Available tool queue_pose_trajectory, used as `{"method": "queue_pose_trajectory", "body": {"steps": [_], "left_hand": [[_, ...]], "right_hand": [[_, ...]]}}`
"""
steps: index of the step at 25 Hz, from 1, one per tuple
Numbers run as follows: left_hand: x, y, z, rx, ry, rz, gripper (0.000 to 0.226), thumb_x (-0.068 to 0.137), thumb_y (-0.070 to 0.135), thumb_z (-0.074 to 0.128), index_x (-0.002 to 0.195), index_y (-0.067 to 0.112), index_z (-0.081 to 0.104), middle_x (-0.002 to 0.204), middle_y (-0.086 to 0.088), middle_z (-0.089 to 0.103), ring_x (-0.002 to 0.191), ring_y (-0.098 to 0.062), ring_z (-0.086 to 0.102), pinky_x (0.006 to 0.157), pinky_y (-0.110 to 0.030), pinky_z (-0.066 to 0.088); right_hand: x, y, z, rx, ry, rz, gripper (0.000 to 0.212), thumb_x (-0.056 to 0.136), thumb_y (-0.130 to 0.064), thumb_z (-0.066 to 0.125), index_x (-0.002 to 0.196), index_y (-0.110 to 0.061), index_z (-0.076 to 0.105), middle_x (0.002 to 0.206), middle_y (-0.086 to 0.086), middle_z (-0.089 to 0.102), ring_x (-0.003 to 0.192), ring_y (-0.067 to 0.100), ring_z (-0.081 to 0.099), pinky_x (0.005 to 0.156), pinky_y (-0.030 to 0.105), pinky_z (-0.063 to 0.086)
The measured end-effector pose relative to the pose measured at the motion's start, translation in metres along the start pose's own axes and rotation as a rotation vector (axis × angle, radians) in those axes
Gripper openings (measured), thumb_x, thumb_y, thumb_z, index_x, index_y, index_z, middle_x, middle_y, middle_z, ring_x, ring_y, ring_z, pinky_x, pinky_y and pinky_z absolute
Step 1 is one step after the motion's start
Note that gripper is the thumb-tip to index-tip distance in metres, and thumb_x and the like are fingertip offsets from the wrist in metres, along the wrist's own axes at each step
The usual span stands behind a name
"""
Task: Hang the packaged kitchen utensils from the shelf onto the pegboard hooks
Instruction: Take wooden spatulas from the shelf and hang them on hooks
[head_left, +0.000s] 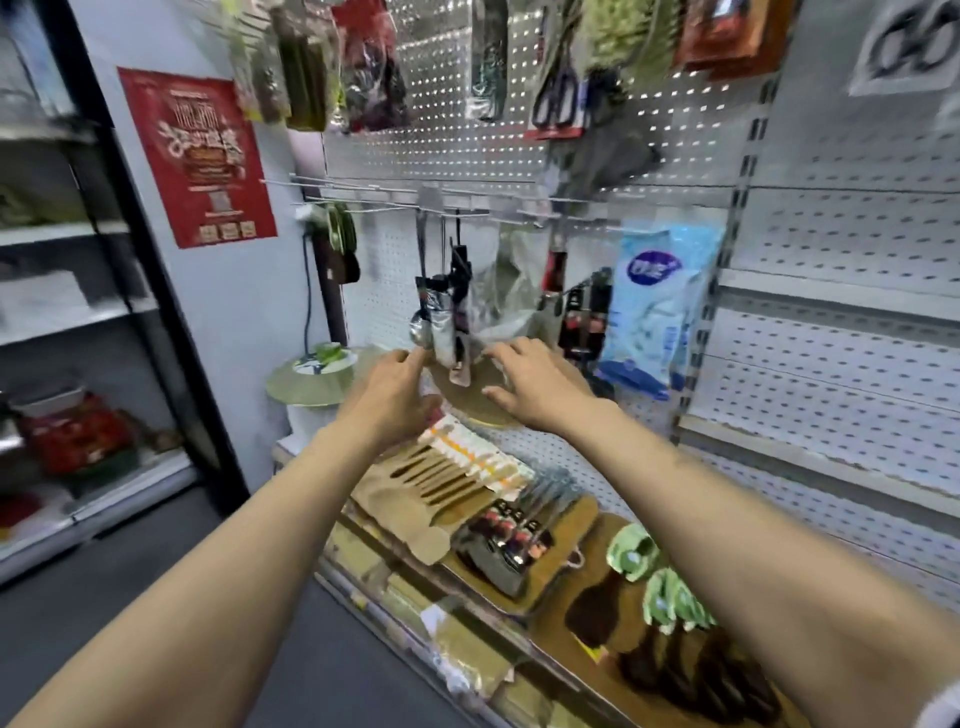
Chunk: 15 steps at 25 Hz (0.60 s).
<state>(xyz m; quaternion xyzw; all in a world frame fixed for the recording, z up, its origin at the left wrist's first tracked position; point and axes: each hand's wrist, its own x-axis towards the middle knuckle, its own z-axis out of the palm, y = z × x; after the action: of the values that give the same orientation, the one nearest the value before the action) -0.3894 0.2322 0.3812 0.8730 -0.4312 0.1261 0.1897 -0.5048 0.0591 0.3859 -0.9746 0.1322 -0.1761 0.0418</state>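
Motion blur smears most of the view, so the labels on the hanging packs cannot be read. A clear-packaged steel ladle (423, 317) hangs from a wire hook on the white perforated pegboard (675, 135), its lower end partly hidden behind the left hand (387, 387). Both bare arms reach forward over the white shelf (545, 452), where packaged wooden spatulas (441, 478) lie in a row. The left fingers curl at the pack's bottom edge; whether they pinch it cannot be told. The right hand (535, 384) hovers beside it, fingers spread and slightly bent, holding nothing.
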Motion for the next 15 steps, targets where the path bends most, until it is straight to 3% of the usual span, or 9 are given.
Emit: {"method": "queue_pose_trajectory", "body": {"steps": [6,10,15], "left_hand": [[0.119,-0.106,0.039,-0.001,-0.051,-0.044,0.047,0.087,0.037,0.065,0.128,0.019,0.051,0.123,-0.012,0.056,0.110,-0.033,0.054,0.089,-0.044,0.048],[0.170,-0.168,0.082,-0.045,-0.135,-0.059,0.046,0.090,0.035,0.062,0.131,0.022,0.047,0.127,-0.010,0.052,0.115,-0.030,0.050,0.093,-0.043,0.046],[0.237,-0.254,0.172,-0.099,-0.301,-0.003,0.050,0.089,0.039,0.063,0.132,0.020,0.047,0.131,-0.011,0.052,0.120,-0.032,0.049,0.096,-0.042,0.045]], "right_hand": [[0.156,0.004,0.075,0.015,-0.082,0.028,0.056,0.091,-0.048,0.059,0.138,-0.021,0.045,0.135,0.009,0.051,0.128,0.031,0.047,0.104,0.048,0.042],[0.217,0.006,0.128,-0.002,-0.133,0.070,0.053,0.095,-0.046,0.057,0.139,-0.020,0.045,0.139,0.008,0.049,0.128,0.029,0.046,0.103,0.044,0.043],[0.268,0.012,0.232,0.008,-0.272,0.273,0.050,0.095,-0.049,0.054,0.137,-0.023,0.047,0.138,0.005,0.052,0.130,0.029,0.047,0.097,0.041,0.047]]}}
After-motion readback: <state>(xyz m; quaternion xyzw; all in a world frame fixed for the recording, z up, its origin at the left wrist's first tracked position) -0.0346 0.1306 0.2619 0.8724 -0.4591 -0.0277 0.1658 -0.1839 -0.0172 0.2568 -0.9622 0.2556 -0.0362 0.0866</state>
